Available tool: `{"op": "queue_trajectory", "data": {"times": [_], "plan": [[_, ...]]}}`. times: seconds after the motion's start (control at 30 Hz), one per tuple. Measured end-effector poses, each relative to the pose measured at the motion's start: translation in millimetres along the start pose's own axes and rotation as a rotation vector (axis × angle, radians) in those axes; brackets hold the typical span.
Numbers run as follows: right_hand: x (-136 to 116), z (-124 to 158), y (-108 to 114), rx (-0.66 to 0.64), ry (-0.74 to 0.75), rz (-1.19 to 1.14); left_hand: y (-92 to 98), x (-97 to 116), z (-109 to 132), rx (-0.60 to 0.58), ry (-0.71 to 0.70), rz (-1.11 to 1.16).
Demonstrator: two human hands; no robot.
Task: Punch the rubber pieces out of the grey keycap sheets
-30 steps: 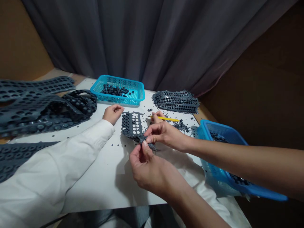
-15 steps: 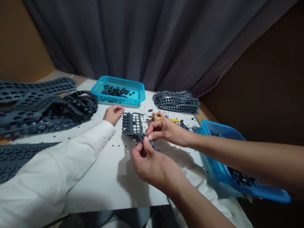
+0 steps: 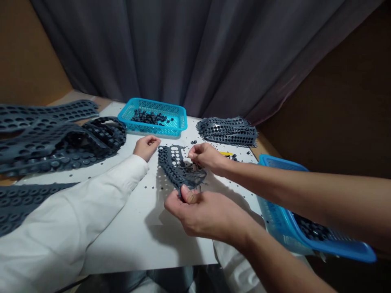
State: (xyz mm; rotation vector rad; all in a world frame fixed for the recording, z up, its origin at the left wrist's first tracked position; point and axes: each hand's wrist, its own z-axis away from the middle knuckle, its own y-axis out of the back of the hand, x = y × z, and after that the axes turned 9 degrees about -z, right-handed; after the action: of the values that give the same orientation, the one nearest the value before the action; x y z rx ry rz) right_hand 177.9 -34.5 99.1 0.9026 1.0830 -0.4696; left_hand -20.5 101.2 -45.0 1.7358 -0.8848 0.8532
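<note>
My left hand (image 3: 147,147), in a white sleeve, rests on the white table with curled fingers beside the upper left corner of a dark grey perforated rubber sheet (image 3: 166,158). Whatever those fingers hold, if anything, is hidden. My right hand does not show; only a white sleeve (image 3: 236,266) appears under another person's bare arms. That person's nearer hand (image 3: 204,211) pinches the sheet's near end and lifts it. Their farther hand (image 3: 203,155) has its fingertips together above the sheet's right side. Part of a yellow pen-like tool (image 3: 226,154) shows behind that hand.
A light blue basket (image 3: 171,129) with small dark pieces stands at the back. Blue baskets (image 3: 279,224) sit at the right edge. Perforated rubber sheets (image 3: 58,134) lie at the left, and a folded one (image 3: 227,131) at the back right. Small dark discs are scattered about.
The other person's hands have moved apart, the nearer one drawing the sheet's end toward me. My left hand has stayed in place. My right sleeve shows less.
</note>
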Motion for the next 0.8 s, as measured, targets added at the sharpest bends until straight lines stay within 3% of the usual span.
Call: {"op": "queue_trajectory", "data": {"times": [0.13, 0.2, 0.33, 0.5, 0.67, 0.8], "plan": [[13.5, -40.1, 38.0, 0.017, -0.049, 0.003, 0.8, 2.2, 0.9, -0.009, 0.0, -0.005], [21.7, -47.1, 44.2, -0.031, -0.062, 0.007, 0.9, 2.5, 1.1, -0.008, 0.001, -0.006], [30.7, -34.5, 35.3, -0.145, -0.089, -0.097, 0.9, 1.6, 0.7, -0.002, -0.001, -0.008], [29.4, -19.2, 31.2, -0.174, -0.102, -0.307, 0.3, -0.6, -0.3, -0.002, -0.009, -0.011], [28.0, -16.4, 34.9, -0.244, -0.088, -0.341, 0.5, -0.5, 0.0, -0.004, -0.006, -0.005], [27.6, -17.3, 37.1, -0.216, -0.073, -0.274, 1.1, 1.2, 0.5, -0.01, 0.003, -0.006]]}}
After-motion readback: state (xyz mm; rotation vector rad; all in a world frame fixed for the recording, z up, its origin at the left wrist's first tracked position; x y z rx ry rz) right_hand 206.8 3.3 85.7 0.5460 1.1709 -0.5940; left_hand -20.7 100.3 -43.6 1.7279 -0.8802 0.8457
